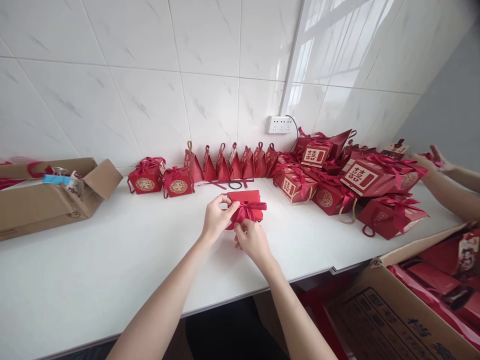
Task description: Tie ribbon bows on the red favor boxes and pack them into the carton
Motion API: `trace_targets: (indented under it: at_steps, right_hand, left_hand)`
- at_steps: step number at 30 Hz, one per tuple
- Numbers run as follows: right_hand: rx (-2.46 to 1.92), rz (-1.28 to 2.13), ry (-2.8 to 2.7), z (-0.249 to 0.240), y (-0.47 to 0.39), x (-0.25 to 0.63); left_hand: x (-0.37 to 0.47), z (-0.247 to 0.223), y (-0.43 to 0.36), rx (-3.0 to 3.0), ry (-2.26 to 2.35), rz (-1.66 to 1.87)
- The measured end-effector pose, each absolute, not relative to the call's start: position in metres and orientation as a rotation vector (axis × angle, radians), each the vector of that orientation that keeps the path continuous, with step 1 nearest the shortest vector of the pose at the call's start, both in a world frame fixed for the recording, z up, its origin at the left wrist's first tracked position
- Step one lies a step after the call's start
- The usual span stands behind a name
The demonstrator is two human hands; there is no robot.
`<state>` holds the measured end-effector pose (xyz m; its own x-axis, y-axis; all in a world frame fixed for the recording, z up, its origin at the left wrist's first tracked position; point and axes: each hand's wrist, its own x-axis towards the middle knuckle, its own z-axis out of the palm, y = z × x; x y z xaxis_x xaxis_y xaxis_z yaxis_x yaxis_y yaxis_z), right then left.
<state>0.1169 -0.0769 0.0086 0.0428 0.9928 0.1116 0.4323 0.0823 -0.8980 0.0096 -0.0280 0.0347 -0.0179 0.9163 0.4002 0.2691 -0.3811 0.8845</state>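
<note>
A small red gift box [245, 195] sits on the white table in front of me, with a dark red ribbon [257, 206] tied in a bow across it. My left hand [218, 216] is at the box's left side, thumb and fingers closed on the left part of the ribbon. Nearer to me, my right hand [254, 241] pinches the ribbon below the knot. Its lower fingers are curled and partly hidden. Just behind the box lie a black ring [235, 185] and some loose dark red ribbon pieces [213, 183].
Small triangular red boxes [234, 167] line the wall, beside two finished-looking bowed boxes [178, 182]. Many bowed boxes [358, 177] are piled right. An open carton [45, 207] stands left; another carton [390, 320] holds red boxes. Another person's arms [446, 185] reach in at right.
</note>
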Motion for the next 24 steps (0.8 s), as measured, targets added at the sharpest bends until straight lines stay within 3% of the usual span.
trace_targets:
  at_steps: [8, 12, 15, 20, 24]
  right_hand:
    - [-1.269, 1.169, -1.620, 0.018, -0.086, 0.151]
    - [-1.244, 1.167, -1.723, 0.019, -0.089, 0.162]
    - [-1.332, 1.031, -1.784, 0.020, -0.093, 0.178]
    - [-1.342, 0.416, -1.441, 0.023, -0.083, 0.202]
    - [-1.170, 0.437, -1.583, 0.022, -0.062, 0.200]
  left_hand:
    - [0.009, 0.034, -0.024, 1.639, 1.276, 1.469]
    - [0.010, 0.033, -0.026, 1.639, 1.276, 1.450]
    - [0.010, 0.032, -0.027, 1.633, 1.261, 1.458]
    - [0.012, 0.031, -0.027, 1.633, 1.211, 1.432]
    - [0.014, 0.028, -0.026, 1.612, 1.143, 1.466]
